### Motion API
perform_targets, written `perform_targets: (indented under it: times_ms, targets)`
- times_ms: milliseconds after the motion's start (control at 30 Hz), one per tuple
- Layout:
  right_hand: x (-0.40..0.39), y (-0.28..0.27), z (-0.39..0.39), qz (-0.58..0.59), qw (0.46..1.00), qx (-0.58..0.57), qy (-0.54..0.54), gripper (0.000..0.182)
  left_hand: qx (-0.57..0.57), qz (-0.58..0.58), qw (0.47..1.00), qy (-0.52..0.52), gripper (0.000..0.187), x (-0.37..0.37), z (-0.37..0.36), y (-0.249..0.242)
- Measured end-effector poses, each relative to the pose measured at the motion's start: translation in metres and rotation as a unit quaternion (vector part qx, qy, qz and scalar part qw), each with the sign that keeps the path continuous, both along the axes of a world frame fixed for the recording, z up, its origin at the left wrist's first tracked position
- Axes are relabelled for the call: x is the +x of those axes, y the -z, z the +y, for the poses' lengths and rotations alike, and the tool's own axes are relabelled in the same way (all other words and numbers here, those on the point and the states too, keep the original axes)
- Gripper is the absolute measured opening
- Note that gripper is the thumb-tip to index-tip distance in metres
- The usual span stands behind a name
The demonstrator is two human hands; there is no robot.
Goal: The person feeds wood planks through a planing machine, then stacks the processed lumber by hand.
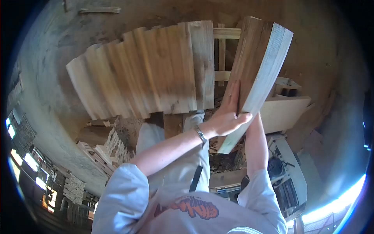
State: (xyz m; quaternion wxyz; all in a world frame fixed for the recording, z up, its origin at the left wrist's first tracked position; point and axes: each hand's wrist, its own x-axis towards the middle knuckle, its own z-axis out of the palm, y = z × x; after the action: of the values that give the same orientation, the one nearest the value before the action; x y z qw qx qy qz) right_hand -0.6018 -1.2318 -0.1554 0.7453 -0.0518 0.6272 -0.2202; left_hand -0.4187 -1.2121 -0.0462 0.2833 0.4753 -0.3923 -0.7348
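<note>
A thick wooden board (pixel 253 58) with a brown face and a pale edge is raised and tilted at the right of the planks. My left hand (pixel 226 119), with a metal band at its wrist, grips this board near its lower end. Its fingers lie along the brown face and its thumb crosses the pale edge. Of my right hand (pixel 255 120), only the wrist part shows; it reaches behind the board and its fingers are hidden. To the left, several wooden planks (pixel 167 70) lie side by side in a fanned row.
Pale wooden rails (pixel 226 33) show between the row and the raised board. A light panel (pixel 284 111) stands at the right, above a machine (pixel 286 171). Stacked wood pieces (pixel 107 144) lie at lower left. A loose wood strip (pixel 100 10) lies on the floor at top left.
</note>
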Motion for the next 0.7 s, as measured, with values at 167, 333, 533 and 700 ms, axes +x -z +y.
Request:
perform_targets:
  times_ms: [167,333,533,700]
  targets:
    - [-0.04,0.13,-0.008,-0.001,0.999,0.038,0.03,0.085,0.05,-0.039,0.998,0.009,0.1,-0.048,-0.02,0.122]
    - [-0.034,0.216,-0.012,-0.028,0.996,0.053,0.059,0.083,0.006,-0.138,0.99,0.015,0.085,-0.06,-0.016,0.197]
    - [0.001,0.265,-0.026,-0.063,0.993,0.064,0.078,0.082,0.2,-0.074,0.976,0.036,0.065,-0.036,-0.03,0.192]
    - [0.035,0.28,-0.037,-0.073,0.992,0.075,0.076,0.081,0.112,0.067,0.991,0.019,0.053,0.025,0.0,0.115]
